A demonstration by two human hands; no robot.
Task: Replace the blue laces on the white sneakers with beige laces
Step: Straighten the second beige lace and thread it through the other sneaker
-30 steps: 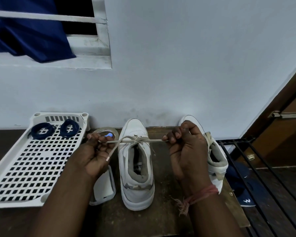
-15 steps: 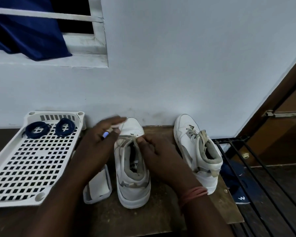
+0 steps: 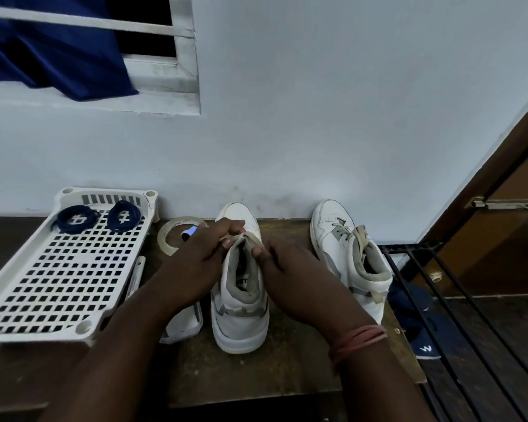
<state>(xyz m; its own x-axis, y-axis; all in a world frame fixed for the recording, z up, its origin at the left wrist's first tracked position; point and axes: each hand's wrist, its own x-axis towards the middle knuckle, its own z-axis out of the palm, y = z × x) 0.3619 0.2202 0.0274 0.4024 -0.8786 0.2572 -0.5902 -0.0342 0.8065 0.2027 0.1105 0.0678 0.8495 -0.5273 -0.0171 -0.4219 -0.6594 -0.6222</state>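
Two white sneakers stand on a wooden board (image 3: 281,373), toes to the wall. Over the tongue of the middle sneaker (image 3: 241,300), my left hand (image 3: 201,263) pinches the beige lace (image 3: 245,238). My right hand (image 3: 290,275) pinches the same lace from the right, its fingertips at the collar. The right sneaker (image 3: 345,257) carries a tied beige lace (image 3: 358,239). Two coiled blue laces (image 3: 75,220) (image 3: 124,215) lie at the far end of a white perforated tray (image 3: 58,284).
A roll of tape (image 3: 177,236) sits behind my left hand. A white flat case (image 3: 185,324) lies beside the middle sneaker. A black metal rack (image 3: 457,315) and a blue shoe (image 3: 421,327) are at the right, by a brown door (image 3: 506,208).
A second ago both hands held the lace ends stretched wide apart. They have come together over the middle sneaker's tongue and now pinch the lace close to the shoe.
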